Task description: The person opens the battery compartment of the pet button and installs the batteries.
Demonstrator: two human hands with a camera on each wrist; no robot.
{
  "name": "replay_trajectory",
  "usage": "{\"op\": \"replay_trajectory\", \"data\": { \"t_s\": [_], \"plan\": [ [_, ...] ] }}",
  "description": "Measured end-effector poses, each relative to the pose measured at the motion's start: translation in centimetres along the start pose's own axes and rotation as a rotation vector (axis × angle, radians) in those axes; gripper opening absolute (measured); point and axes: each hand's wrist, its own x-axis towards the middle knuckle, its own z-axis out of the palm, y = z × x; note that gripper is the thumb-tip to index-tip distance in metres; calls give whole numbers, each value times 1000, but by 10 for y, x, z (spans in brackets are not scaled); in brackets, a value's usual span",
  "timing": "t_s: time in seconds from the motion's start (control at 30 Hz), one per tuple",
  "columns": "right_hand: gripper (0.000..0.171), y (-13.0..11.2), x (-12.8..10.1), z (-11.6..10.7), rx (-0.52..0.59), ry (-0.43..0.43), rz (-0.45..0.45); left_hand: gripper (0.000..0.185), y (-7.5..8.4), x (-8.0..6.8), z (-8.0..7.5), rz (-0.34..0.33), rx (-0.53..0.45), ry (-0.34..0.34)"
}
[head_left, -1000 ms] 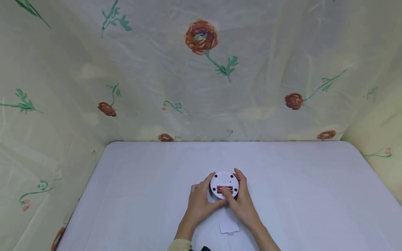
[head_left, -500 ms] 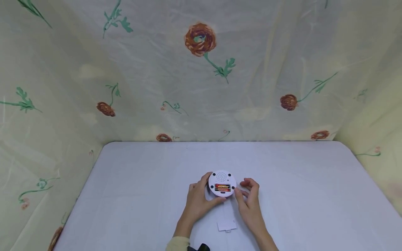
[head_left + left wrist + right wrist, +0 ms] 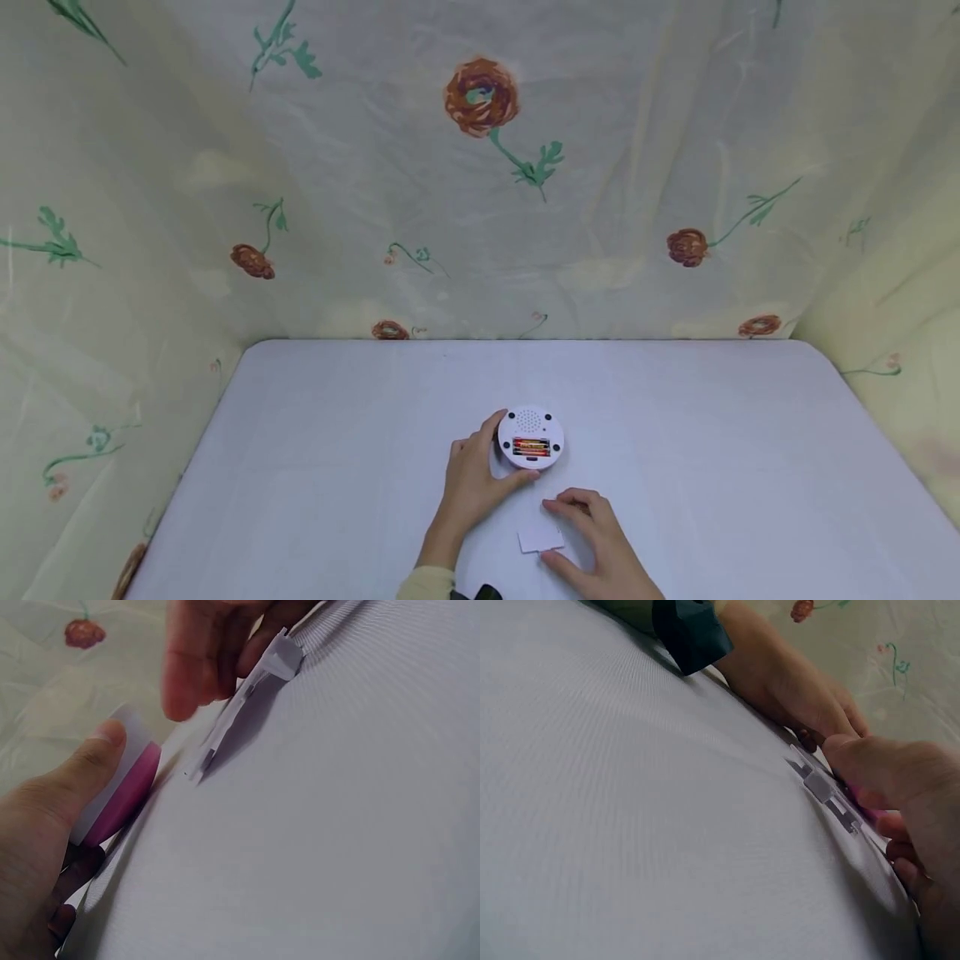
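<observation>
A person's left hand [image 3: 472, 483] gripped the rim of a round white device [image 3: 530, 438] lying face-down on the white tabletop [image 3: 315, 467], thumb curled against its near edge and fingers round its far-left side, while three batteries [image 3: 532, 447] sat exposed in the open compartment just right of that thumb. From the left wrist, the thumb pressed the device's white-and-pink side wall. The right hand [image 3: 592, 542], nearer the person than the left, pinched a small white battery cover [image 3: 541, 539], fingertips curled on its far edge and thumb at its near edge. The wrist views showed the cover [image 3: 244, 705] tilted, one edge lifted off the cloth and the clipped end up between the fingers. Floral fabric [image 3: 480, 167] hung behind and beside both hands
</observation>
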Motion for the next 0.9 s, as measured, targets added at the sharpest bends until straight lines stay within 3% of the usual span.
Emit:
{"op": "replay_trajectory", "data": {
  "t_s": [0.1, 0.17, 0.47, 0.57, 0.9],
  "plan": [
    [53, 3, -1, 0, -30, 13, -118, 93, 1, 0, 0, -9, -1, -3],
    [51, 4, 0, 0, -43, 14, -151, 93, 2, 0, 0, -10, -1, -1],
    [39, 6, 2, 1, 0, 26, -193, 93, 0, 0, 0, 0, -6, -1],
    [41, 5, 2, 1, -2, 33, -180, 93, -1, 0, 1, 5, -8, -2],
    [43, -3, 3, -1, -21, 60, -15, 95, -3, 0, 1, 20, -7, 20]
  ]
}}
